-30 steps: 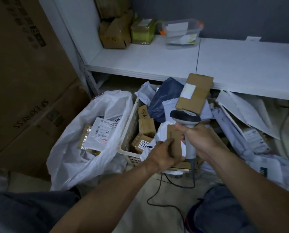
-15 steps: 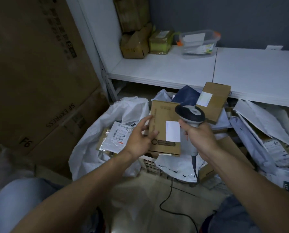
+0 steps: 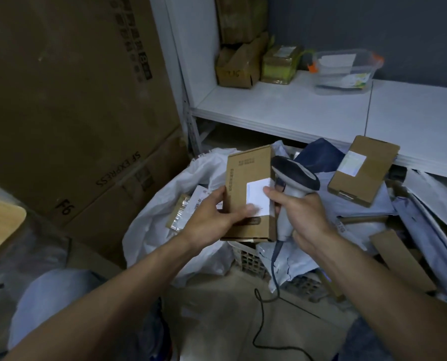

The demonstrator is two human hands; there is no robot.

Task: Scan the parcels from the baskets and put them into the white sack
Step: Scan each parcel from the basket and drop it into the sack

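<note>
Two hands busy. Left hand [image 3: 214,217] grips cardboard parcel [image 3: 245,175] upright by its left edge, thumb across front. Right hand [image 3: 304,212] wrapped round barcode scanner [image 3: 295,175] handle, just right of parcel, one fingertip touching white label [image 3: 256,195]. Step judged: scanning. Next: aim scanner head at label, then drop parcel into white sack [image 3: 149,230], below left hand.

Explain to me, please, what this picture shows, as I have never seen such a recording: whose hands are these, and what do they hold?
There is no machine: a person wears one camera on the head, looking down at their bare hands. The left hand holds a flat brown cardboard parcel with a white label. The right hand holds a grey handheld barcode scanner beside it. Below are a white plastic sack with parcels inside and a white lattice basket heaped with grey mailing bags, under a white shelf.
</note>
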